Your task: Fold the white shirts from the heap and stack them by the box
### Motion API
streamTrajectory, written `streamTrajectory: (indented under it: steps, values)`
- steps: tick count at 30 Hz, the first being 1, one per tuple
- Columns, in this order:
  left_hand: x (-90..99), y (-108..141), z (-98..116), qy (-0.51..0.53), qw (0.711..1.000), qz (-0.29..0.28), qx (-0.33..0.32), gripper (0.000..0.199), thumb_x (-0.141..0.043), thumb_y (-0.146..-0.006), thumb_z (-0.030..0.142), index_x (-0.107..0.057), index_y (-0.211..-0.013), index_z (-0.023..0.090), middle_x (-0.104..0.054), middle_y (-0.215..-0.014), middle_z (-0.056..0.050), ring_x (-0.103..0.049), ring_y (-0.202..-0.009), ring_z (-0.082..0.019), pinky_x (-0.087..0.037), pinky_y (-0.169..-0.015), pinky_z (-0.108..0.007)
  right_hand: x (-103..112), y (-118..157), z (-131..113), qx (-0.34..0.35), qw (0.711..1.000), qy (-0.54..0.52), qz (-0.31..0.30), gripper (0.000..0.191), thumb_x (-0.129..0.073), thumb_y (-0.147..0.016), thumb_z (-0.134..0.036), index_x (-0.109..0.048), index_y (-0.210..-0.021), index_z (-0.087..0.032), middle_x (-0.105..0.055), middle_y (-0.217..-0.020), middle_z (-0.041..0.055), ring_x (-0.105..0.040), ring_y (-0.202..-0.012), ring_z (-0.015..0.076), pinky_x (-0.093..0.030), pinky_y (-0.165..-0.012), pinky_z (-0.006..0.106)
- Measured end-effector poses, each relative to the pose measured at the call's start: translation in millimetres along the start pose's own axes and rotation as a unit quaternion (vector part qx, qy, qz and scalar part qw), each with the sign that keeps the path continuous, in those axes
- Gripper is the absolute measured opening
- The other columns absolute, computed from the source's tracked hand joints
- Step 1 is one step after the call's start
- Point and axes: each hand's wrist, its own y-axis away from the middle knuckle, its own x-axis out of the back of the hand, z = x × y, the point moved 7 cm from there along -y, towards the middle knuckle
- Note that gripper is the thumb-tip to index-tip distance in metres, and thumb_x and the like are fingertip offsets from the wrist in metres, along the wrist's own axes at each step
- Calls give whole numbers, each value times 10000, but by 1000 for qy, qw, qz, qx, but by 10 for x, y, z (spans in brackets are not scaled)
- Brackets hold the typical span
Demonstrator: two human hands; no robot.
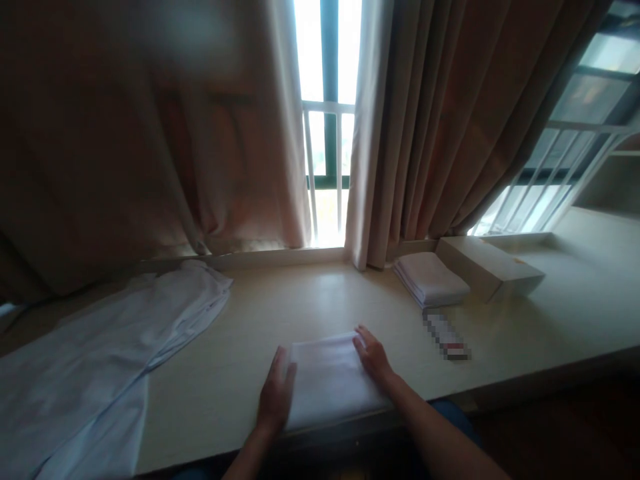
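While smooth white cloth (327,380) lies folded rectangular, both hands (277,392) (373,355) flank its sides, loosely spread.

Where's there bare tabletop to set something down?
Bare tabletop lies between the spread white cloth and the left hand, and from the middle cloth toward the window. Crowded: the right, with folded stack, box, pixelated item.

A white cloth (327,380), folded into a neat, roughly rectangular packet with a smooth top face, lies flat on the pale tabletop (200,393), its near side along the front edge and its far side slightly slanted.
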Motion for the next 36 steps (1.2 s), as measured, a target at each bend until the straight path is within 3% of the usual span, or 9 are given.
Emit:
streamTrajectory:
  steps: [3, 5, 10, 13, 19, 26, 30, 32, 36]
  values:
    - [201, 278, -307, 51, 998, 14, 35, 606, -232, -949, 510, -279, -1470, 205, -346, -1518, -56, -325, -1389, -182, -284, -1147, -388, 341, 150, 244, -25, 995, -26, 92, 534, -241, -985, -434, -551, -1310, -146, -516, -1378, 117, -449, -1302, 212, -365, -1079, 414]
    - [256, 429, -308, 36, 999, 16, 14, 600, -241, -951, 499, -256, -1478, 213, -328, -1527, -48, -301, -1400, -180, -274, -1153, -389, 460, 322, 251, -7, 995, 14, 99, 549, -250, -986, -454, -505, -1352, -135, -467, -1421, 121, -383, -1349, 224, -332, -1104, 438]
    - [104, 489, 373, -124, 981, 5, -148, 635, -313, -938, 493, -263, -1484, 174, -189, -1575, -66, -120, -1454, -220, -146, -1186, -435, 310, 718, -274, 120, 984, 134, 12, 623, -374, -956, -506, -326, -1470, -157, -257, -1538, 99, -165, -1435, 261, -206, -1158, 474]
    - [-100, 367, 650, -193, 964, -31, -179, 631, -358, -915, 534, -336, -1463, 223, -151, -1582, -59, -70, -1458, -264, -141, -1172, -482, 138, 765, -434, 124, 981, 151, -23, 712, -420, -905, -605, -302, -1482, -205, -205, -1556, 81, -116, -1441, 289, -165, -1159, 507]
    - [-357, 209, 517, -222, 961, -85, -143, 612, -351, -905, 560, -343, -1456, 294, -165, -1582, -57, -91, -1455, -286, -193, -1138, -508, -74, 709, -154, 57, 986, 147, -59, 711, -382, -904, -632, -325, -1472, -207, -243, -1541, 107, -177, -1431, 285, -184, -1139, 522]
    - [-383, 185, 538, -220, 963, -80, -134, 634, -396, -884, 561, -374, -1444, 264, -203, -1571, -91, -95, -1454, -297, -150, -1142, -519, -102, 649, -112, 47, 987, 142, -64, 701, -358, -910, -631, -323, -1473, -216, -230, -1546, 93, -164, -1436, 268, -144, -1147, 516]
    - [-294, 47, 585, -166, 975, -72, -127, 584, -441, -868, 535, -486, -1359, 223, -403, -1470, -108, -292, -1388, -281, -234, -1130, -460, -87, 650, -126, 50, 986, 147, -66, 688, -369, -911, -619, -339, -1466, -213, -245, -1541, 95, -179, -1432, 265, -162, -1145, 507]
    - [-179, -96, 556, -111, 989, -36, -94, 544, -456, -868, 477, -520, -1307, 162, -496, -1377, -127, -397, -1312, -262, -275, -1117, -416, -77, 663, -131, 53, 985, 150, -66, 674, -371, -917, -604, -334, -1468, -218, -249, -1541, 91, -183, -1432, 261, -171, -1144, 505]
    - [6, -325, 251, 62, 996, 9, 65, 536, -547, -805, 364, -521, -1274, 106, -582, -1258, -150, -519, -1183, -260, -379, -1042, -403, -80, 686, -111, 64, 985, 151, -58, 638, -369, -934, -560, -333, -1468, -213, -260, -1539, 86, -189, -1431, 257, -187, -1143, 507]
